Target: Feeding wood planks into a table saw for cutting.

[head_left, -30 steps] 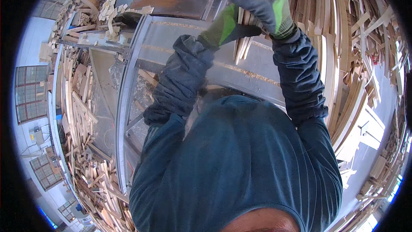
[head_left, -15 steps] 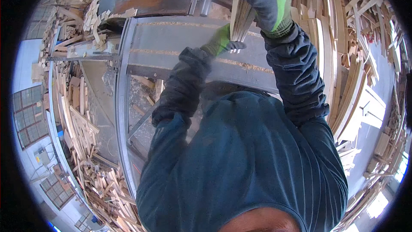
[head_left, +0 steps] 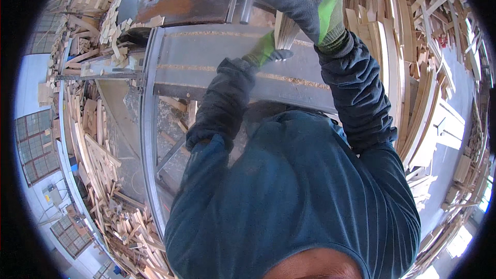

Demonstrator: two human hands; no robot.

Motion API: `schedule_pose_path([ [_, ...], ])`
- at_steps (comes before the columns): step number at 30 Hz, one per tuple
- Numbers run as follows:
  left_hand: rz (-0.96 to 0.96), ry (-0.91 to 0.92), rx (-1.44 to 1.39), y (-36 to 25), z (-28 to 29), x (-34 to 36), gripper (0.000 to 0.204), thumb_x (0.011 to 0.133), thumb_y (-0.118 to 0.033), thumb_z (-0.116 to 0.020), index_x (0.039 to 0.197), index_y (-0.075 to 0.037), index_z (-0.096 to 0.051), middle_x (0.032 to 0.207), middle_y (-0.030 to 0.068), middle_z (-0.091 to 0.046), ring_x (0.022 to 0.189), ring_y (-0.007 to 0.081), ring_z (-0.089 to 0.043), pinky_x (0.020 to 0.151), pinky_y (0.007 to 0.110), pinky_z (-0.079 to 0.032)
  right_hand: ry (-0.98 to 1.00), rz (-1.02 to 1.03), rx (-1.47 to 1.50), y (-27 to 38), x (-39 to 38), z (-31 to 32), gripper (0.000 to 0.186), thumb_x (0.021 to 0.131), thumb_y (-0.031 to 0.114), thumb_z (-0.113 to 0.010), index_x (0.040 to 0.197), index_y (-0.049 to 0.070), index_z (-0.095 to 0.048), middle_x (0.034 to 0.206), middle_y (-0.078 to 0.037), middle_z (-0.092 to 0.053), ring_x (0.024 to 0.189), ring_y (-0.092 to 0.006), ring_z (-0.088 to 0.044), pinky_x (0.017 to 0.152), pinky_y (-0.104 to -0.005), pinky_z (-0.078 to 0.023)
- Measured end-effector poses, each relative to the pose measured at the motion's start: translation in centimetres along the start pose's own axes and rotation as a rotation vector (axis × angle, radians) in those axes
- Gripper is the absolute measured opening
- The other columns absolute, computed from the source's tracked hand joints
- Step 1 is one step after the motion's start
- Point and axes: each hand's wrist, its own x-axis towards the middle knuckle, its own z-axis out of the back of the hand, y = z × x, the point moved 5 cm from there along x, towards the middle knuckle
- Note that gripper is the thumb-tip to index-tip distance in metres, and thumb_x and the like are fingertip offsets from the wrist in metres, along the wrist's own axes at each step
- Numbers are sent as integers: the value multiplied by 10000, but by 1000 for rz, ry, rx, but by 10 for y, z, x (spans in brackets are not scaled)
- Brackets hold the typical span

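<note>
A bundle of narrow wooden strips [head_left: 286,30] stands steeply tilted over the grey metal machine table [head_left: 206,46]. My right hand [head_left: 310,13], in a grey and green glove, wraps around the strips at mid-height, thumb stretched across their near side. At their lower end, my left hand [head_left: 267,50] wears a matching glove and holds the strips from beneath, its fingers curled around the ends. The strips hide part of that hand, and their tops run out of the picture.
Long wooden strips [head_left: 413,108] lie stacked on my right. A rust-marked dark metal surface [head_left: 170,5] is beyond the table, beside a metal cylinder [head_left: 248,8]. Offcuts [head_left: 137,232] are heaped at left behind a metal rail [head_left: 147,139]. Sawdust lines [head_left: 294,78] cross the table.
My right hand has come slightly lower and to the left along with the strips. My left hand stays at their lower end, with little shift.
</note>
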Motion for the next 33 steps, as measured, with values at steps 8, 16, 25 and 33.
schedule_pose_path([
  [8,-576,-162,331,-2,17,0,1005,820,-259,-1072,1644,-53,-535,1520,138,-666,1378,237,-626,1159,447,-528,-109,-44,44,34,4,-40,626,919,299,-965,1383,2,-667,1068,-44,-759,941,-149,-719,828,-346,-620],
  [16,-173,25,158,-6,10,3,844,832,-224,-1057,1523,-55,-603,1104,29,-751,868,124,-705,680,316,-597,-160,-71,-150,22,2,-15,485,929,249,-953,1285,11,-723,1045,-45,-772,920,-155,-728,815,-358,-622],
  [25,-730,-136,424,-33,25,12,794,882,-185,-1011,1546,-41,-599,1186,72,-740,999,159,-716,771,353,-604,-79,-1,-126,-8,14,-8,464,1005,193,-921,1341,-68,-737,1175,-148,-825,968,-241,-839,819,-383,-716],
  [33,-483,-34,216,-81,19,-7,800,890,-210,-1001,1559,-35,-598,1233,95,-746,1074,198,-715,852,389,-603,-186,-84,-219,54,23,-1,611,869,173,-953,1357,-20,-641,1143,-151,-800,1010,-243,-808,863,-395,-664],
])
